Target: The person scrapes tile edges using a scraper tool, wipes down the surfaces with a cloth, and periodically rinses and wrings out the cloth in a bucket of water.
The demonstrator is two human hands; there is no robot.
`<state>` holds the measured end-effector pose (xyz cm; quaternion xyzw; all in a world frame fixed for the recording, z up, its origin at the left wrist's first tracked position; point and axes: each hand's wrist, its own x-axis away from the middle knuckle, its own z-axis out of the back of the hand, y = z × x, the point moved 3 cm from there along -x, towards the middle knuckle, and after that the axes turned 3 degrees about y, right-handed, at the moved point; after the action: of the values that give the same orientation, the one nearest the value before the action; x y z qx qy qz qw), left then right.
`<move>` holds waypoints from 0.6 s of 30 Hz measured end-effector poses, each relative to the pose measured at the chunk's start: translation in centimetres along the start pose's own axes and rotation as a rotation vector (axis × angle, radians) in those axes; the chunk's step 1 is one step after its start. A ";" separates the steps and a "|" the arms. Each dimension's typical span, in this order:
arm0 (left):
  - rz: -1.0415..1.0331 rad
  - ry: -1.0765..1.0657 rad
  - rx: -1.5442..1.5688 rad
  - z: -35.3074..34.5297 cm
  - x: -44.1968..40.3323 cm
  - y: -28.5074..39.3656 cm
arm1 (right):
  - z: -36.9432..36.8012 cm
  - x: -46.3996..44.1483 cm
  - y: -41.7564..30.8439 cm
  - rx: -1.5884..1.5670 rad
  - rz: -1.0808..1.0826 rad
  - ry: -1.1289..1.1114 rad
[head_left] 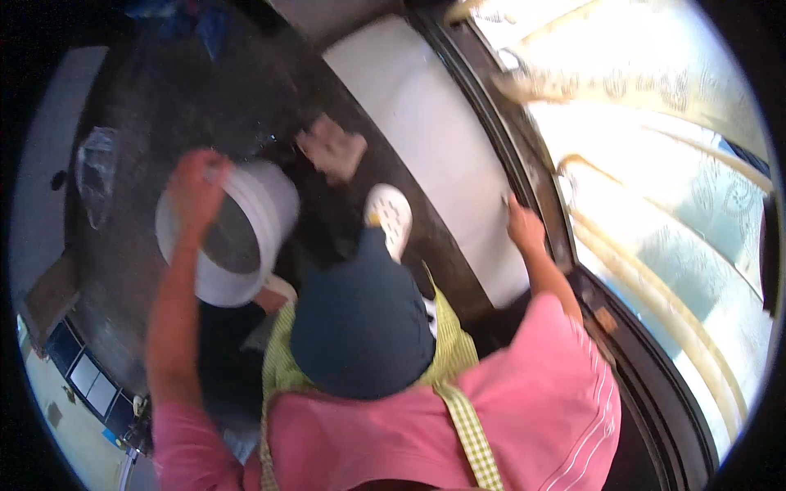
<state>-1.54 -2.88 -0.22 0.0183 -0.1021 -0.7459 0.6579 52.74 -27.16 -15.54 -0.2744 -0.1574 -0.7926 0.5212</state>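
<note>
My left hand [201, 184] grips the rim of a white plastic bucket [278, 204], which is tilted so its round opening faces me. The inside of the bucket looks grey; its contents cannot be made out. On the right, my right hand [524, 225] is closed at the edge of a white panel [442, 139], with a small dark thing at its fingertips that is too small to name. A crumpled brown cloth [332, 149] lies on the dark floor between the bucket and the panel.
A white clog [389, 217] is on my foot near the cloth. Clear plastic [98, 176] lies at the left, and blue plastic [211, 29] at the top. A dark window frame [508, 147] with bright patterned curtains [655, 164] runs along the right.
</note>
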 end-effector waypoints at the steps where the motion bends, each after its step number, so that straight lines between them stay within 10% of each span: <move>1: -0.082 0.095 -0.127 -0.2 1.4 1.9 | 0.2 -0.1 -0.2 -0.015 -0.022 0.000; 10: 0.007 0.038 -0.187 -1.2 3.0 5.0 | 4.8 -10.1 -10.4 -0.229 0.058 0.220; 18: 0.029 0.064 -0.246 -3.3 4.6 6.0 | -3.5 2.8 4.7 -0.123 -0.250 -0.047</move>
<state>4.27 -8.50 -1.95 -0.0402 0.0112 -0.7423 0.6687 55.26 -32.98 -16.83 -0.3027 -0.1537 -0.8529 0.3967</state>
